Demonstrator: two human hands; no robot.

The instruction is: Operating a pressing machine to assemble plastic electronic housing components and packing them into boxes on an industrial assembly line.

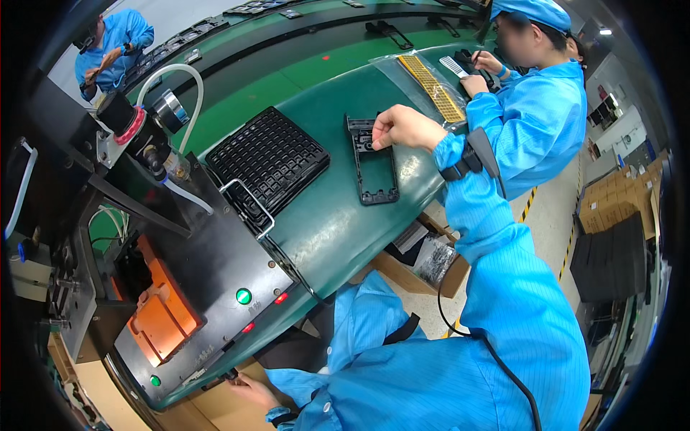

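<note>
Frame [379, 195], hollow black rectangle, glossy green tabletop [334, 230]

Small pale characters are printed on the machine's dark metal panel [223, 258], just below the upper green button [244, 296]; more are seen lower down, near the lower green button [156, 381]. No wording can be made out clearly. Yellow-and-black striped warning tape [529, 204] is laid on the floor [543, 233].
</note>
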